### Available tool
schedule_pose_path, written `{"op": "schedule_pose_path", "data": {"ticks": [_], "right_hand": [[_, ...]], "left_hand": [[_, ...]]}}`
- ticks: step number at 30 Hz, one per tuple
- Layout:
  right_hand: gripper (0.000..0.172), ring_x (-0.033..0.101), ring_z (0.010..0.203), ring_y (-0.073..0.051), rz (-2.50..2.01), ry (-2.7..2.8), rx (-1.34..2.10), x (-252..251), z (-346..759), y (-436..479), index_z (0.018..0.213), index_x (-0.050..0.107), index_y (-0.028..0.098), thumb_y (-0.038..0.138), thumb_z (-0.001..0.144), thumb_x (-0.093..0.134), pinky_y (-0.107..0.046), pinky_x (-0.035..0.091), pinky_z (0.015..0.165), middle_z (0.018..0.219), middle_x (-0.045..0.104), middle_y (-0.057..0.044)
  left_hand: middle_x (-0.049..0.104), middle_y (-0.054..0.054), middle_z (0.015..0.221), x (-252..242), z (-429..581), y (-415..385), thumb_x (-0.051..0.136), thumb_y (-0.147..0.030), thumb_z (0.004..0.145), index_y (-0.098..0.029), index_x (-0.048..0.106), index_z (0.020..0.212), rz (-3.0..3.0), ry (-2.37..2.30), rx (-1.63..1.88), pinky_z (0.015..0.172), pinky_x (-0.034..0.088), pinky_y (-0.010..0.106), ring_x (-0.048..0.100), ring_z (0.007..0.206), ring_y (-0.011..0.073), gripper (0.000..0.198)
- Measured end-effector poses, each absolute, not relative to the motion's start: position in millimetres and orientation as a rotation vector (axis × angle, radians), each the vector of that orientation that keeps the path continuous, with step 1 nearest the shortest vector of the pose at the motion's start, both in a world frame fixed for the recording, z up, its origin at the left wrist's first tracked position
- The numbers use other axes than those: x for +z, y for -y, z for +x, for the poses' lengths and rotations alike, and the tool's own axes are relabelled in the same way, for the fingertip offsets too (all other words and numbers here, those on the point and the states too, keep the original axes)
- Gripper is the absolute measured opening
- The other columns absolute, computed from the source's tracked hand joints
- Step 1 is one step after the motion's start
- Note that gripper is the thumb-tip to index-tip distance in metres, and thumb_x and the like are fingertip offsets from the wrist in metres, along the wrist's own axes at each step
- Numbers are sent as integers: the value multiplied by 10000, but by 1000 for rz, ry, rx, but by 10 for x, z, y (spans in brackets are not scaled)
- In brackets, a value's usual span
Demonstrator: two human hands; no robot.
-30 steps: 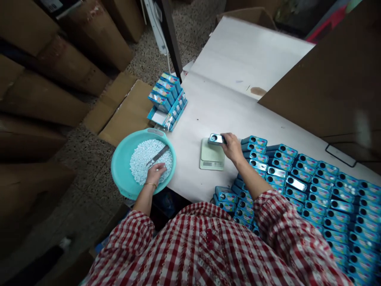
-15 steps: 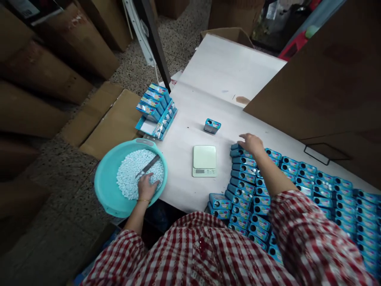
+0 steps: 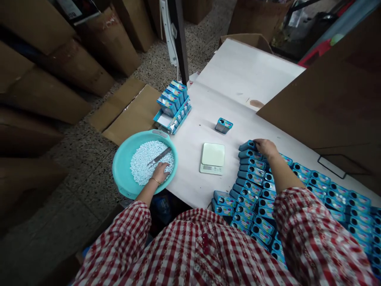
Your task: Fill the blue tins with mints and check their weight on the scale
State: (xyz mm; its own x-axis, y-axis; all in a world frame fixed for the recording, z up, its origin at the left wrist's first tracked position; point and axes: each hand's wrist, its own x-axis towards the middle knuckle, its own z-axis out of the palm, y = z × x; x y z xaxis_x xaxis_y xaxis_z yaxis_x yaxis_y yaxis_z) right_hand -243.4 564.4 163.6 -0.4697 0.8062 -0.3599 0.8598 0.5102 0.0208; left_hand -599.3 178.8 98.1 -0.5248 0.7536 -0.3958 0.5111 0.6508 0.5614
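Right hand at the end tin of the rows, left hand in the pellets

A white tabletop [image 3: 190, 171] carries most of what lies about. A pale green digital scale [image 3: 213, 155] sits on it with a bare platform, between a turquoise basin [image 3: 121, 169] on one side and close-packed rows of blue tins [image 3: 249, 175] on the other. Beyond the scale, well apart from the rows, a lone blue tin [image 3: 223, 126] stands upright, a dark round opening in its top. Past the basin, at the table's edge, a blue display tray [image 3: 180, 118] holds several upright blue packs. A dark post [image 3: 180, 47] rises just behind it, and a large brown cardboard panel [image 3: 330, 91] bounds the far right. Brown cartons [image 3: 98, 75] crowd the floor to the left.

The right arm reaches forward over the rows, its forearm hiding some tins. The right hand [image 3: 266, 147] is bent downward, fingertips at the end tin [image 3: 247, 145] of the nearest column; whether they grip it cannot be told. The left hand [image 3: 160, 173] rests palm down inside the basin, fingers curved among white pellets [image 3: 143, 159], beside a dark flat blade [image 3: 159, 156]. Whether it holds any pellets is hidden.
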Motion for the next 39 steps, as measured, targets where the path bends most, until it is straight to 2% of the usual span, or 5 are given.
{"op": "schedule_pose_path", "data": {"ticks": [8,17,24,30,39], "right_hand": [[383,611,931,-224,1348,-2370,-209,1748,-2591,-5491,1123,625,242,313,819,404,-303,446,714,1088,658,-73],[303,561,939,-218,1111,-2809,-124,2331,-3287,-4683,1021,635,235,281,862,381,-278,405,636,1027,653,-74],[283,593,900,-226,936,-2700,-341,2044,-3841,-4120,969,650,219,276,882,387,-298,428,668,986,663,-84],[381,599,960,-239,1372,-2779,-522,1980,-3418,-4332,1160,596,238,388,874,394,-346,459,784,1142,632,-60],[330,622,934,-212,1695,-2822,-782,1904,-2691,-4372,1047,656,198,326,830,442,-344,467,851,998,689,-55]], "left_hand": [[502,-23,661,1128,-6016,-1696,713,-152,518,-173,589,715,18,-1870,1308,552,402,216,518,615,113,234],[448,-31,575,1394,-6093,-1529,415,-231,869,-158,430,681,-623,-1008,1871,354,268,101,419,433,26,202],[501,7,620,1497,-5996,-1608,321,-222,912,-145,476,697,-616,-866,1944,364,299,94,455,471,27,276],[517,7,626,1480,-6036,-1527,399,-215,885,-152,515,677,-556,-893,2030,466,382,132,499,539,47,247],[545,18,641,1482,-6004,-1603,311,-268,921,-160,533,649,-572,-995,2040,543,428,169,531,592,65,368]]}}
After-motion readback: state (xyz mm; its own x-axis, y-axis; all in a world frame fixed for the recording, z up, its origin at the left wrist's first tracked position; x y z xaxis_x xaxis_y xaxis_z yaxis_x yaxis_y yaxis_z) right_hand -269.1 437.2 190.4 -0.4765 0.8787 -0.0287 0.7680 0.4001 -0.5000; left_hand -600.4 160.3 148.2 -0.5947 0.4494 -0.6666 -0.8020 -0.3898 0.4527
